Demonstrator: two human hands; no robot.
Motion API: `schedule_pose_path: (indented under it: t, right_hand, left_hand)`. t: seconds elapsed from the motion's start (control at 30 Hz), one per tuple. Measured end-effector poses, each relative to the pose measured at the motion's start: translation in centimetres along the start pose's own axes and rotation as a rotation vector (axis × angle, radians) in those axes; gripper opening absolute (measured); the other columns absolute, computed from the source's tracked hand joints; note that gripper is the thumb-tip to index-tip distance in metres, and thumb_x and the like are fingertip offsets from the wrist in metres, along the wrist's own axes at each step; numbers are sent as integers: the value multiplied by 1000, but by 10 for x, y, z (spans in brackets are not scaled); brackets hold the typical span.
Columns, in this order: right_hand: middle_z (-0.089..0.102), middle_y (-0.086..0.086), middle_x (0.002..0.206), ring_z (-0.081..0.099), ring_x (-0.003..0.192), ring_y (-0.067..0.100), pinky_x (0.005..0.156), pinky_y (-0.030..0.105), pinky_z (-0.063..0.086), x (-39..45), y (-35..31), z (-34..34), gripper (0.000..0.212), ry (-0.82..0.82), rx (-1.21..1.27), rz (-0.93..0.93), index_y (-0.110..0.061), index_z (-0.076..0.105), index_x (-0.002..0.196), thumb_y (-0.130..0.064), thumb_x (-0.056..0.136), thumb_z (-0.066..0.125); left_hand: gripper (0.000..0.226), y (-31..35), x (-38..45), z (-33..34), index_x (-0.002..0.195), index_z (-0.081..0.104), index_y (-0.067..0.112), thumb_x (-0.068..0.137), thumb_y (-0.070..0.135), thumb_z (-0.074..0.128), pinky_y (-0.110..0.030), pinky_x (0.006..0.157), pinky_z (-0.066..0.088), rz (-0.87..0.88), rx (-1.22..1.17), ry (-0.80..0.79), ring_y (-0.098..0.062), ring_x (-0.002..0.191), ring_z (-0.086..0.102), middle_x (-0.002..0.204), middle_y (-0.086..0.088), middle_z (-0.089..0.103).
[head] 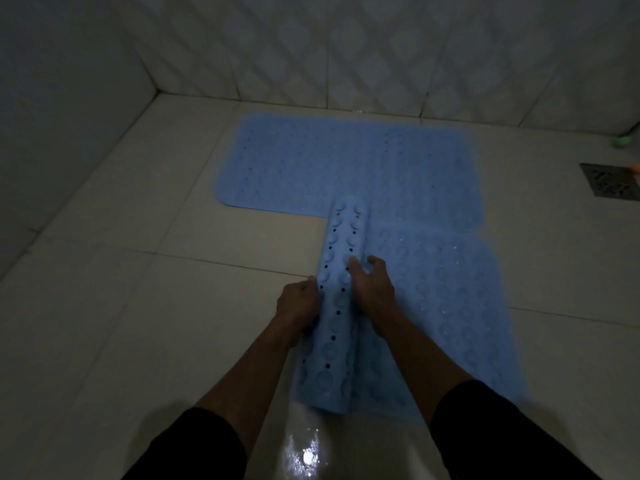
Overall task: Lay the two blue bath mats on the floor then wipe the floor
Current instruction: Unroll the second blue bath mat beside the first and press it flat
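The floor (145, 209) is laid with large pale tiles with thin dark grout lines, dim under low light, and it meets two tiled walls in a far left corner. The far wall (381, 46) carries a faint diamond pattern; the left wall (62, 81) looks plain. A wet patch (306, 452) at the near edge of the floor throws back a bright glare. At the far right a square metal drain grate (611, 183) sits flush in the floor, with a small green object (623, 141) beyond it at the foot of the wall, too blurred to identify.

The first blue mat (311, 164) lies flat on the floor close to the far wall, its long side running left to right, its corners rounded and small holes dotted across it. The second blue mat (433, 306) runs from that mat's near edge toward the viewer, its right part spread flat on the tiles and its far end just overlapping the first mat. Its left part is curled into a long roll (337, 306), the outside of which shows rows of round suction cups and dark holes.

The left hand (299, 301) grips the roll's left side, fingers curled against it. The right hand (372, 287) rests on the roll's right side, fingers bent over the cups. Both forearms are bare, with dark sleeves (204, 445) near the elbows.
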State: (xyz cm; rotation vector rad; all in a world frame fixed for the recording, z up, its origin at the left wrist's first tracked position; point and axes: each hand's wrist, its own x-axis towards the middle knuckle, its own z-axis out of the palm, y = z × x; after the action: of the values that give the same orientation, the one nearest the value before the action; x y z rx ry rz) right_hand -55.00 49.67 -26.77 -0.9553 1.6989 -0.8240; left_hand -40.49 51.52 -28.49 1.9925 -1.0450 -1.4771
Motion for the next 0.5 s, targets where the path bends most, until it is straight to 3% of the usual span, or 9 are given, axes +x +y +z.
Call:
schedule_pose_path:
  t: [0.1, 0.2, 0.27, 0.37, 0.5]
  right_hand:
    - [56, 12, 130, 56, 110, 26, 91, 31, 45, 5, 0, 12, 46, -15, -95, -14, -10, 49, 136, -33, 97, 51]
    - [56, 17, 127, 58, 110, 33, 96, 48, 50, 3, -1, 29, 56, -17, -126, -25, -20, 45, 135, -50, 88, 53]
    - [54, 9, 126, 57, 111, 28, 97, 45, 50, -1, -5, 38, 55, -49, -85, -31, -24, 39, 135, -49, 89, 56]
    - [52, 5, 124, 56, 110, 23, 91, 33, 47, -2, -13, 51, 45, -55, -43, -77, -18, 36, 135, -31, 96, 55]
    - [52, 12, 133, 53, 121, 29, 102, 42, 45, 2, -23, 65, 53, -64, -103, -60, -12, 39, 141, -31, 94, 56]
  left_hand:
    - [56, 2, -6, -11, 108, 69, 11, 95, 60, 44, -46, 96, 56, -34, -117, 3, -30, 101, 68, 113, -14, 70]
    - [60, 2, -7, -20, 109, 71, 10, 95, 62, 44, -47, 96, 56, 4, -92, 11, -29, 101, 69, 114, -14, 71]
    - [71, 1, -8, -27, 111, 71, 7, 88, 69, 46, -47, 94, 56, 12, -60, 38, -30, 101, 69, 113, -14, 71]
    - [92, -5, -3, -41, 118, 70, 9, 69, 82, 44, -47, 97, 55, 22, -53, 64, -30, 104, 69, 120, -14, 70]
    - [84, -8, -1, -61, 121, 69, 10, 75, 77, 48, -46, 97, 55, -3, -39, 112, -31, 106, 68, 122, -12, 69]
